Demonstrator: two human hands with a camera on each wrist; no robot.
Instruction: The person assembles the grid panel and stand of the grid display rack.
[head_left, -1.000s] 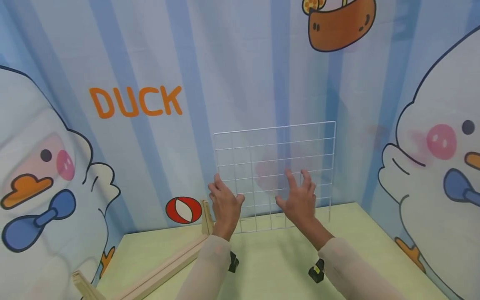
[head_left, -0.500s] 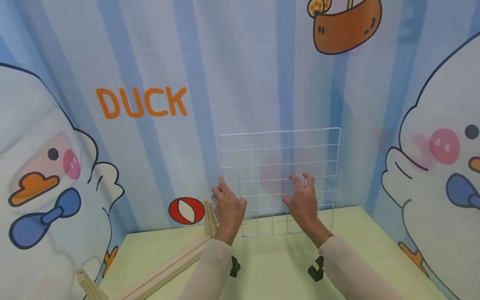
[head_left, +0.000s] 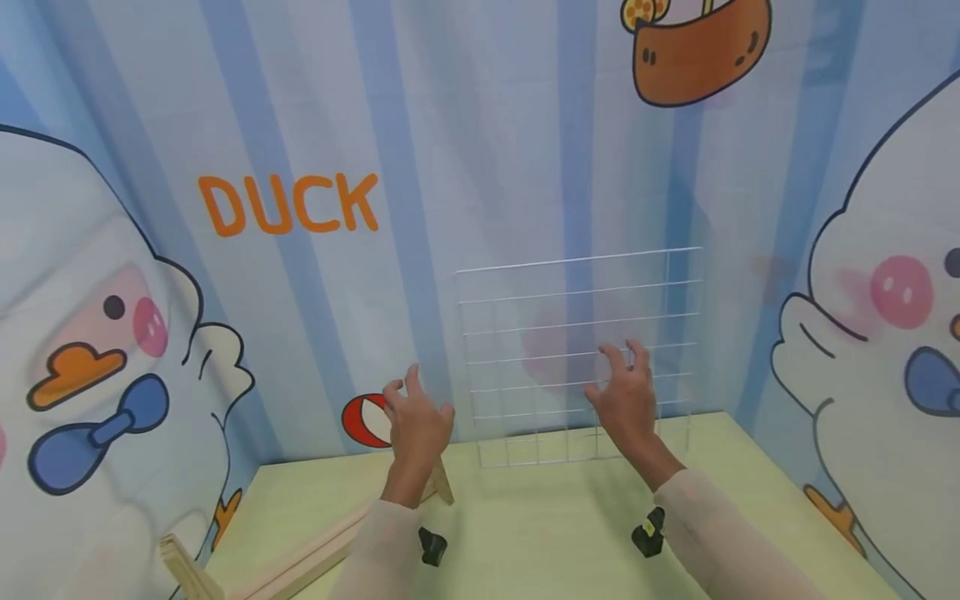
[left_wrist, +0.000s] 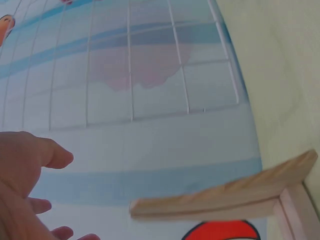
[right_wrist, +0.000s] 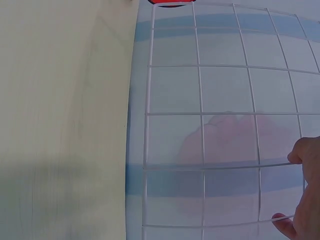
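A white wire grid panel stands nearly upright against the patterned backdrop at the rear of the table. My right hand grips its wires right of the middle; in the right wrist view the thumb and a fingertip lie at two wires. To the left of the panel my left hand is apart from it, fingers spread and loosely bent, holding nothing. Below that hand a pale wooden frame lies on the table, with a short upright arm at its far end.
A striped cloth backdrop with duck prints encloses the back and sides of the pale yellow table. Black wrist devices sit under both sleeves.
My left hand has come away from the grid's left edge and moved left. The right hand has shifted slightly right with the panel, whose lower edge rises a little.
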